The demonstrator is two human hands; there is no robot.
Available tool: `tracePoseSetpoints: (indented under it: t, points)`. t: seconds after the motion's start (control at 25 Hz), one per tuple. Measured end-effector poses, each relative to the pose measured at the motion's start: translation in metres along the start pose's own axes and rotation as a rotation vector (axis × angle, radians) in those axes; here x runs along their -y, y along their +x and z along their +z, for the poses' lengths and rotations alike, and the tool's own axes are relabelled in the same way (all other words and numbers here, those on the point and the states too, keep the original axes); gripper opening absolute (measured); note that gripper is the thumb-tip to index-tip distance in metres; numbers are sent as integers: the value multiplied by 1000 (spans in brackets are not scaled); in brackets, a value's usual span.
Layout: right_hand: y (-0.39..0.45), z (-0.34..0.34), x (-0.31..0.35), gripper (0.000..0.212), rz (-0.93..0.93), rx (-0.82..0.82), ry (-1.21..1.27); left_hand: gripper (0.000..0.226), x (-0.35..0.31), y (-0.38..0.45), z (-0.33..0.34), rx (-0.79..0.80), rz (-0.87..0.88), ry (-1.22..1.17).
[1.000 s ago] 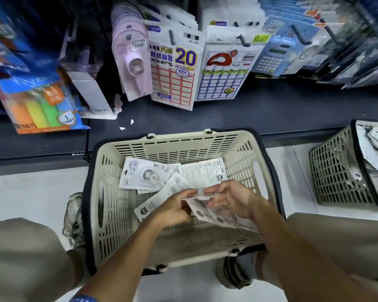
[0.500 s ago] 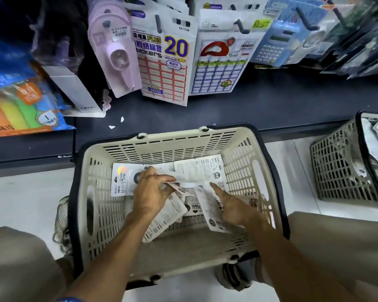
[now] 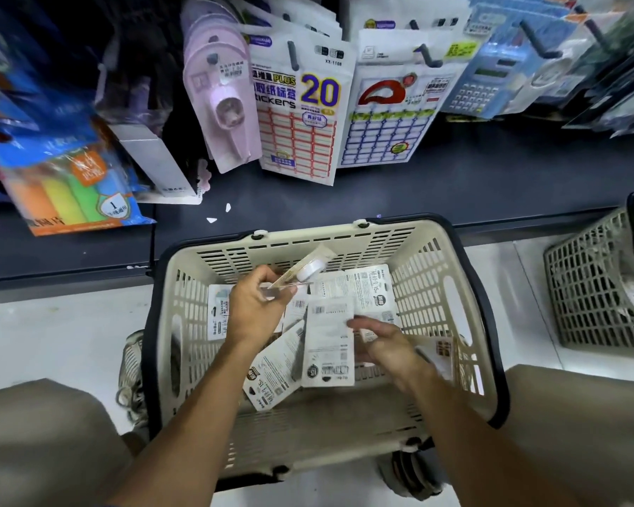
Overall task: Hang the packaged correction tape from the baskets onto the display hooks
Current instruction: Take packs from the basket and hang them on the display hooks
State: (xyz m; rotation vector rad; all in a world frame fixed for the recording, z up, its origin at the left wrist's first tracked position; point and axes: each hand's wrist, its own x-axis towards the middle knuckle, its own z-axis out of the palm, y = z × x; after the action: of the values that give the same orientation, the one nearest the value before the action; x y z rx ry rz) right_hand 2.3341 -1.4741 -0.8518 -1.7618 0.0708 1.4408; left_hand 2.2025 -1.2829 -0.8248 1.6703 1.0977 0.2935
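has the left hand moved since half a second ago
Yes. The left hand, lifting a correction tape pack, has risen from the pile toward the basket's far wall.

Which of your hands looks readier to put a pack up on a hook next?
The left hand, probably. It already pinches a correction tape pack, lifted above the basket and tilted toward the display hooks. The right hand is low in the basket, fingers on a flat pack.
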Motion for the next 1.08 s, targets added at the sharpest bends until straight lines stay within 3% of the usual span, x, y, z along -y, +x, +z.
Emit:
tracePoseSetpoints:
  t: [0.04,0.12,0.24,0.32,0.44,0.72,0.84,1.0,1.08]
  points:
    - [1,0,2,63,-31,52,16,24,0,0,-1,7,6,-20]
    - [1,8,6,66,-149,141,-200,29,3,-3,-1,57,-27,-87]
    - [11,29,9,83,-445,126,-889,38,1,-8,-3,101,-85,-268]
    - [22,41,7,88,-537,147,-1267,37,2,-7,-9,96,-109,-312]
    - [32,54,-1,87,-574,207,-1500,32,7,-8,-23,70,-144,-316]
    - [45,96,-23,105,-771,156,-2021,36,17,-29,-45,-7,-180,-228]
    - [52,111,-35,115,-968,258,-2194,34,16,-34,-51,-31,-163,-249]
    - [54,101,-28,68,-1230,261,-2088,25,17,-25,-56,-70,-134,-289]
    - [48,96,-8,51,-1127,225,-1914,28,15,-19,-54,-57,-126,-302]
